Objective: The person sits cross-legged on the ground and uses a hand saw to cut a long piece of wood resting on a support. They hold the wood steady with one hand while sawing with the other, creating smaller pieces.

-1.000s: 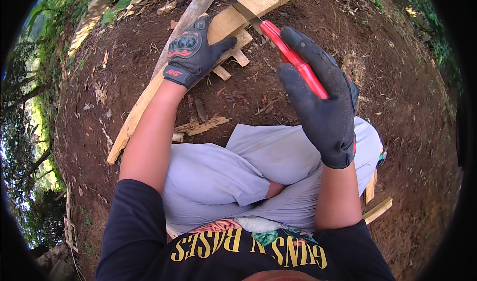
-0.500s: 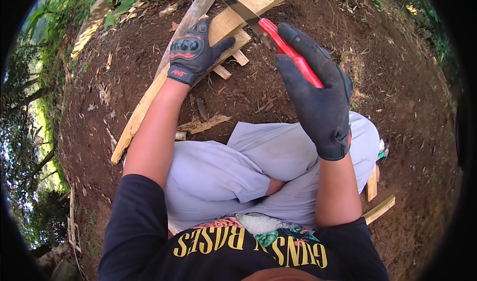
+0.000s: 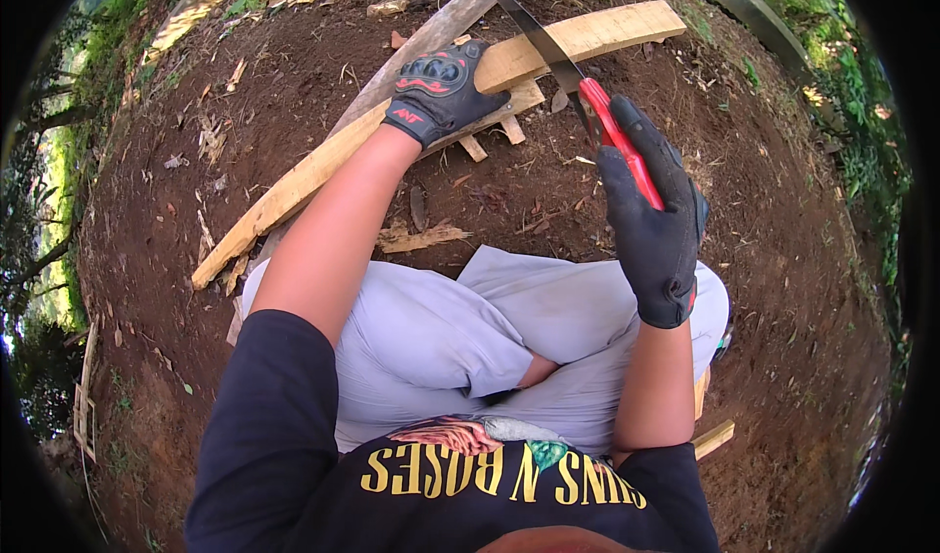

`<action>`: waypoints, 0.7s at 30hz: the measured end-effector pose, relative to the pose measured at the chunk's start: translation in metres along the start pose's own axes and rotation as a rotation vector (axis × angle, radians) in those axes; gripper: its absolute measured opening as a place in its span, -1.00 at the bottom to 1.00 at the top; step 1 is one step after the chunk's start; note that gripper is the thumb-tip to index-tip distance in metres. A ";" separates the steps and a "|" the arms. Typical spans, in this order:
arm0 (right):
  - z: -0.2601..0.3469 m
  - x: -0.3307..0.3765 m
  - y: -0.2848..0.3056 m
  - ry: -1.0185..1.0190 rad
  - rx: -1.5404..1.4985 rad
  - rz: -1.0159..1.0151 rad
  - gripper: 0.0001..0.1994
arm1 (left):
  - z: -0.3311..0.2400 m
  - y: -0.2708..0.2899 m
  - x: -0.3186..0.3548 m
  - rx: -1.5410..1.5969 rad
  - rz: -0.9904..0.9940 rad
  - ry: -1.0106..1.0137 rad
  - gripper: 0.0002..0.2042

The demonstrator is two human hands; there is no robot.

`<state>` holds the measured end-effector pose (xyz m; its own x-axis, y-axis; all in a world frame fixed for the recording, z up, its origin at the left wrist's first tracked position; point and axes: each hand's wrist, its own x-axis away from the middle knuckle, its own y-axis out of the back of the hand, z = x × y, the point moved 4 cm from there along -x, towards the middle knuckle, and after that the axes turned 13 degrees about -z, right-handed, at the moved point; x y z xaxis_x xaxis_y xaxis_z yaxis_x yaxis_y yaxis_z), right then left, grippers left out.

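Note:
A long, pale wooden plank (image 3: 627,26) lies slantwise ahead of me, running from the lower left to the upper right. My left hand (image 3: 436,88), in a black glove with a hard knuckle guard, is closed over the plank near its middle, thumb along the near side. My right hand (image 3: 656,210), gloved in black too, is wrapped round the red handle of a hand saw (image 3: 536,32). The dark blade crosses the plank to the right of my left hand and points away to the upper left. Whether its teeth have cut into the wood cannot be made out.
Beneath the plank lie a greyer board (image 3: 431,36) and short wood pieces (image 3: 512,129). A splintered wood scrap (image 3: 423,238) rests before my crossed legs (image 3: 431,333). Brown soil with chips surrounds me. An offcut (image 3: 713,439) lies by my right elbow.
The view has shifted, so the plank and both hands sit further right, and the plank's far end now shows. Both hands keep their grips, and the saw still crosses the plank.

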<state>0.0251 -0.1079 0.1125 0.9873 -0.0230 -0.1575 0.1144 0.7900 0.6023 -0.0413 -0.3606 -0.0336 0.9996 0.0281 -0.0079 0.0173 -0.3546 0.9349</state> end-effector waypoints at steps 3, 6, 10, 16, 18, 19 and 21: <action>0.008 0.018 0.020 -0.024 0.078 0.045 -0.55 | 0.008 -0.005 0.002 0.040 -0.077 -0.040 -0.39; 0.015 0.051 0.058 -0.096 0.115 0.045 -0.53 | 0.008 -0.002 0.001 0.084 -0.070 -0.026 -0.45; 0.021 0.069 0.073 -0.099 0.162 0.037 -0.52 | 0.015 -0.007 0.000 0.146 -0.042 0.009 -0.44; 0.009 0.000 -0.008 -0.003 0.177 0.006 -0.56 | 0.015 -0.003 0.000 0.203 -0.029 0.034 -0.48; -0.006 -0.028 -0.046 0.080 0.136 0.015 -0.56 | 0.014 -0.006 -0.003 0.229 -0.046 0.026 -0.44; -0.008 -0.033 -0.055 0.114 0.117 0.019 -0.56 | 0.013 -0.004 -0.003 0.235 -0.033 0.019 -0.42; -0.004 -0.033 -0.059 0.124 0.104 0.034 -0.56 | 0.013 -0.002 -0.001 0.237 -0.035 0.006 -0.38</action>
<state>-0.0145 -0.1511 0.0793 0.9703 0.0838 -0.2269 0.0982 0.7208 0.6861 -0.0423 -0.3720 -0.0399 0.9981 0.0497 -0.0356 0.0574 -0.5630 0.8245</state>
